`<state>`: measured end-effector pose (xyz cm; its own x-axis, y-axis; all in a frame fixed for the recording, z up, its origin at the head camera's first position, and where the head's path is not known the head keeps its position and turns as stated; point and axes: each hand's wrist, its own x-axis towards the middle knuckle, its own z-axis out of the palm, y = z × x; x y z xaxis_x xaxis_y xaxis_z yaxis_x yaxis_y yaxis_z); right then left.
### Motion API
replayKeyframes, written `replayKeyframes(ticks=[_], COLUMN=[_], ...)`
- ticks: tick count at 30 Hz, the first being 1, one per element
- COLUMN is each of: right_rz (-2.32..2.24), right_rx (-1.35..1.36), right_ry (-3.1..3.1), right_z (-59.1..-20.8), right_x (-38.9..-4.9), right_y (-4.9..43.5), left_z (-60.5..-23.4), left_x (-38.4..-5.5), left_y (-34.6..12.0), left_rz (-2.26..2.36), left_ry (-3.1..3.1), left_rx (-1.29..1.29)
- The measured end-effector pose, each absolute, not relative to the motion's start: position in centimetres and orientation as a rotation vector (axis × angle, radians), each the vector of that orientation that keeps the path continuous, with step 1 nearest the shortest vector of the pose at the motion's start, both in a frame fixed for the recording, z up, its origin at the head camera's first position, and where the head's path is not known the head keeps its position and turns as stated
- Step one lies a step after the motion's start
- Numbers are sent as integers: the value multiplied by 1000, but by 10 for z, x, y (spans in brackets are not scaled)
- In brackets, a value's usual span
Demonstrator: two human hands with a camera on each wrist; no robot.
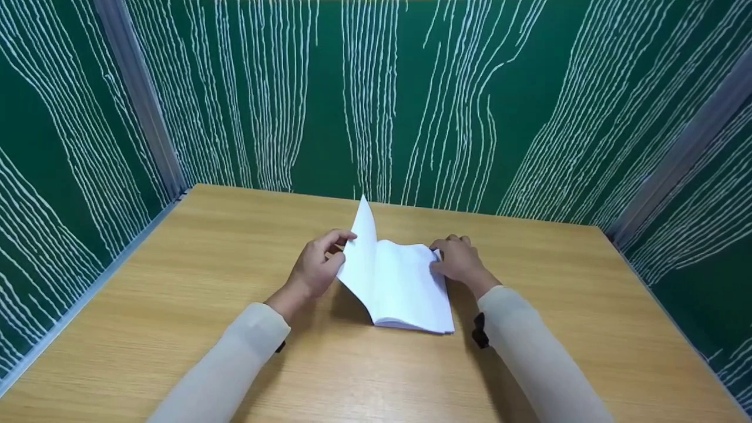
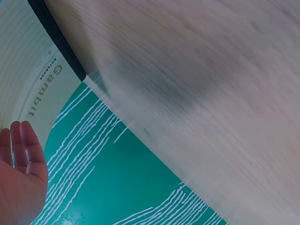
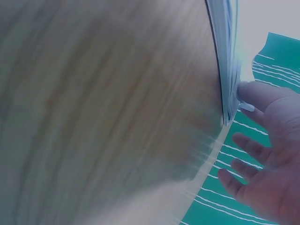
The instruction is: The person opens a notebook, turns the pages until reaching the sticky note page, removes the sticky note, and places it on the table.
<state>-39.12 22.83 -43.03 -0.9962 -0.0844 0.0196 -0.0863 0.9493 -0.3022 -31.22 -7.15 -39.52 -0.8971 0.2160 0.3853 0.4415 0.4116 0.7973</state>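
A white-paged notebook with a pale cover and a black spine point(image 1: 408, 282) lies spread in the middle of the light-brown wood-grain surface point(image 1: 205, 235), between the two hands. Its fold and long axis run from near to far, and the left hand point(image 1: 317, 267) is to the left of that fold, the right hand point(image 1: 461, 261) to the right. This arrangement seems the relation that matters most: each hand already touches its own side, so neither is nearer. The left side stands raised, its tip pointing up and away; the right side rests low, its pages bulging slightly.

The left hand holds the raised side by its left edge, thumb and forefinger on the white inner face. The left wrist view shows the outer pale cover point(image 2: 23, 61), printed "Gambit" and "NOTEBOOK", beside three nearly straight fingers. The right hand appears to pinch the page edges near the far right corner, its other fingers loosely bent and apart from the paper.

Counted: one notebook, two hands, two cream long sleeves point(image 1: 235, 358), and two grey posts point(image 1: 141, 94), one left and one right, among dark-green panels with wavy white lines point(image 1: 323, 88). The number of pages cannot be told.
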Motion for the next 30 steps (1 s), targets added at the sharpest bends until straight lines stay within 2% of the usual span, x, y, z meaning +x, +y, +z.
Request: replayKeyframes(ticks=[19, 30], right_rz=[334, 457], right_rx=[125, 153], right_ry=[-3153, -3059], right_z=[-435, -429], right_x=[-395, -393], right_y=[226, 222], left_z=[-396, -397], left_x=[-312, -311], left_y=[-70, -72], left_rz=[-1480, -1489], left_ry=[-2447, -2429], left_rx=[-603, -586])
